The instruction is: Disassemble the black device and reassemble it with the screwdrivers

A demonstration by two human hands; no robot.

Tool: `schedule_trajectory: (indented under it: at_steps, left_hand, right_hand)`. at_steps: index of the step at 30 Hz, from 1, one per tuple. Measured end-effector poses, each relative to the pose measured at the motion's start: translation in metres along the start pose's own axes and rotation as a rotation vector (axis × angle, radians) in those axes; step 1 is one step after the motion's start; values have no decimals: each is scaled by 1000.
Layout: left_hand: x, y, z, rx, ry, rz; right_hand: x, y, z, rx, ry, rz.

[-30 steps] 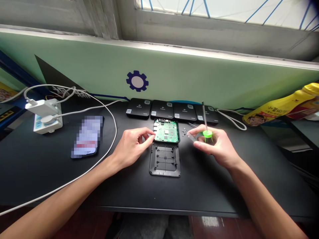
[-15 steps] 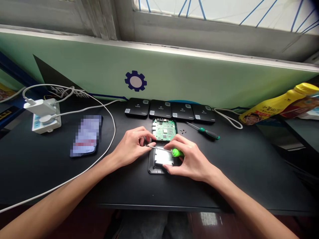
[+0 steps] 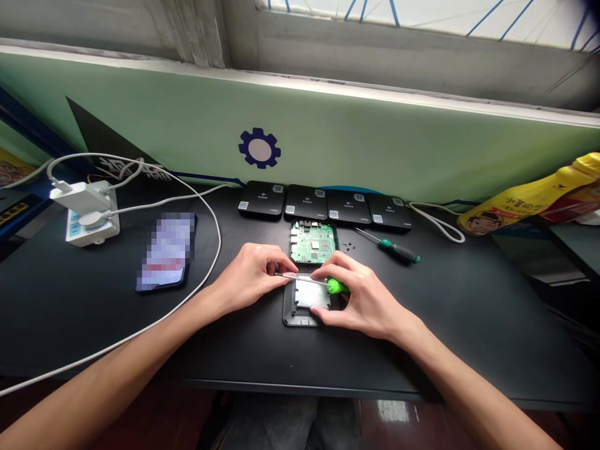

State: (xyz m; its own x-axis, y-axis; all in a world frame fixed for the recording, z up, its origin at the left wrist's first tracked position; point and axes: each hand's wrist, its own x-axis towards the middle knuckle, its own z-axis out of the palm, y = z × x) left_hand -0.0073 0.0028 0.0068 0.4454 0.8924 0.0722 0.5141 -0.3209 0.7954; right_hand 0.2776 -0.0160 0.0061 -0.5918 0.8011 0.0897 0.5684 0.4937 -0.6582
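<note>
A green-handled screwdriver is tucked in my right hand, its shaft pointing left across a silver metal plate. Thumb and fingertips of the same hand touch the plate's upper and lower edges at its right side. The plate lies over a black plastic cover. My left hand is closed in a pinch at the plate's upper left, beside the screwdriver's tip; what its fingertips hold, if anything, is hidden. Just beyond both hands, a green circuit board sits in a black case.
Several black boxes line the wall panel. Small screws and a second screwdriver lie right of the board. Left are a phone, a power strip and a white cable. A yellow bottle leans at right.
My left fingertips have come off the circuit board's corner and closed together near the plate. My right hand keeps the screwdriver and its place on the plate. The camera view has shifted slightly.
</note>
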Motion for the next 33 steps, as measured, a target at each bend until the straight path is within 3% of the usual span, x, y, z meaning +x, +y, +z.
schedule_trajectory:
  at_steps: [33]
  left_hand:
    - [1,0,2,-1,9,4]
  right_hand:
    - [1,6,-2,-106,-54,-34]
